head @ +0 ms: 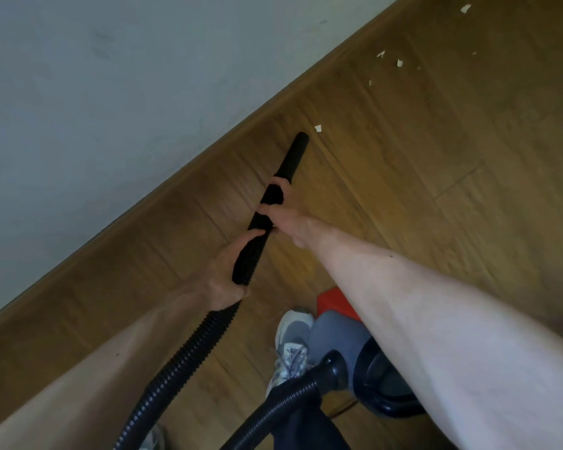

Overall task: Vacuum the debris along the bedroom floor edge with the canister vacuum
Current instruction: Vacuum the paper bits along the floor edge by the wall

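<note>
The right forearm (436, 319) crosses from the lower right and the left forearm (78, 368) from the lower left, both bare and filling the bottom of the view. Beneath them are a grey sneaker (290, 345) and the dark body of the canister vacuum (381, 378). Just beyond these lies something red (332, 300) that I cannot identify.

A black corrugated hose (189, 349) loops from the canister up to the left grip (225, 274). That grip is clenched around the ribbed cuff where the hose meets the rigid black wand (293, 157). The right grip (290, 219) grasps the wand further up, its fingers curled round it. The wand slants down toward the wooden floor (436, 190), close to the skirting board (176, 180) at the foot of the pale wall (111, 92). Whether the wand tip (303, 136) touches the floor I cannot tell.

The floor along the skirting board between the feet and the wand tip shows no debris, so I judge that stretch done or never dirty. What is left lies ahead:

- The nearest scrap (318, 128) sits just beyond the wand tip and slightly to its right, near it but apart.
- A scatter of small scraps (398, 62) lies further along.
- One far scrap (465, 8) is at the top edge.

Every scrap is well ahead of both grips, past the wand's open end, so most of the pickup looks yet to come.
</note>
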`<action>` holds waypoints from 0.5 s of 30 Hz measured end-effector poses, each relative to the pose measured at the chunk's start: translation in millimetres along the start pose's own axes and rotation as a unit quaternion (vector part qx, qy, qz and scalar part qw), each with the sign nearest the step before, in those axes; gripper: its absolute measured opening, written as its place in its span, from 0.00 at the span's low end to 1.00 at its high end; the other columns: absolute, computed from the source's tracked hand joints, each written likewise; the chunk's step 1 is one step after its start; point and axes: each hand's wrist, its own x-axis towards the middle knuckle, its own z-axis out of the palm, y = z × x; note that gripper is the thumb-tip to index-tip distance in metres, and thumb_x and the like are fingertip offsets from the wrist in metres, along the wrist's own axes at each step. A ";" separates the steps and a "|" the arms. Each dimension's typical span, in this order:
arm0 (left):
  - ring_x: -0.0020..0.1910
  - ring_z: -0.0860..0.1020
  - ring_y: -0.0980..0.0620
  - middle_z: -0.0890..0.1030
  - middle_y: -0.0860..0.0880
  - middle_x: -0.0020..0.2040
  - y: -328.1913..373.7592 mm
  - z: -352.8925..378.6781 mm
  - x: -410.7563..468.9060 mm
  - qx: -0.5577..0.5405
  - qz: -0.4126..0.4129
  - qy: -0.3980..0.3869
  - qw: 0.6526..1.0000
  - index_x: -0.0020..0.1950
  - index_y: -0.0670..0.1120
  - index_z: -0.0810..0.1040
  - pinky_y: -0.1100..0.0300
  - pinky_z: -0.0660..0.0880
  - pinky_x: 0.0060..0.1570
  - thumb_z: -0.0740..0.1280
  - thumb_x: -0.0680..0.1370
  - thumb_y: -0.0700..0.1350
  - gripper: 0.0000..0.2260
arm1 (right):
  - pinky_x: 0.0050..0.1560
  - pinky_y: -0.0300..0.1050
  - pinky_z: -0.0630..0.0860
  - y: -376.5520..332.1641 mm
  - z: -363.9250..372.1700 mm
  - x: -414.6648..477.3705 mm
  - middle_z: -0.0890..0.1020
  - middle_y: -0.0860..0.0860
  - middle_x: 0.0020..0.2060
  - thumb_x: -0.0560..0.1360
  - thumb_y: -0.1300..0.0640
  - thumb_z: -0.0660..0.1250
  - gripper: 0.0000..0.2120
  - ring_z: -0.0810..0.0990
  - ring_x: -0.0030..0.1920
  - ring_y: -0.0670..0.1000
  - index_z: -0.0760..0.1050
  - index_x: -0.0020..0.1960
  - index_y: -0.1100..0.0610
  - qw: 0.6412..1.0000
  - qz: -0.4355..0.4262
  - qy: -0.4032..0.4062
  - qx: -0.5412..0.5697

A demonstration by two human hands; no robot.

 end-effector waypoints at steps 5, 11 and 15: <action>0.70 0.61 0.58 0.63 0.53 0.75 10.6 -0.1 3.9 -0.001 0.000 -0.038 0.999 0.79 0.55 0.53 0.62 0.58 0.72 0.72 0.72 0.33 0.44 | 0.49 0.47 0.82 -1.1 -14.5 -4.8 0.70 0.53 0.67 0.78 0.64 0.66 0.31 0.73 0.59 0.53 0.61 0.75 0.43 1.000 0.006 0.001 0.018; 0.66 0.65 0.58 0.65 0.57 0.69 23.5 -1.2 4.9 -0.038 -0.016 -0.083 0.996 0.78 0.60 0.53 0.64 0.65 0.62 0.74 0.72 0.34 0.45 | 0.46 0.51 0.84 -3.8 -26.6 -9.3 0.70 0.53 0.66 0.79 0.64 0.66 0.30 0.76 0.59 0.56 0.62 0.74 0.42 0.999 0.024 -0.014 0.024; 0.62 0.68 0.55 0.67 0.55 0.66 33.9 -4.4 5.5 -0.055 -0.044 -0.107 0.992 0.77 0.64 0.55 0.62 0.73 0.53 0.75 0.72 0.36 0.44 | 0.47 0.52 0.83 -2.6 -33.6 -12.1 0.72 0.55 0.66 0.79 0.64 0.65 0.28 0.77 0.59 0.57 0.63 0.72 0.41 0.999 0.028 -0.024 0.030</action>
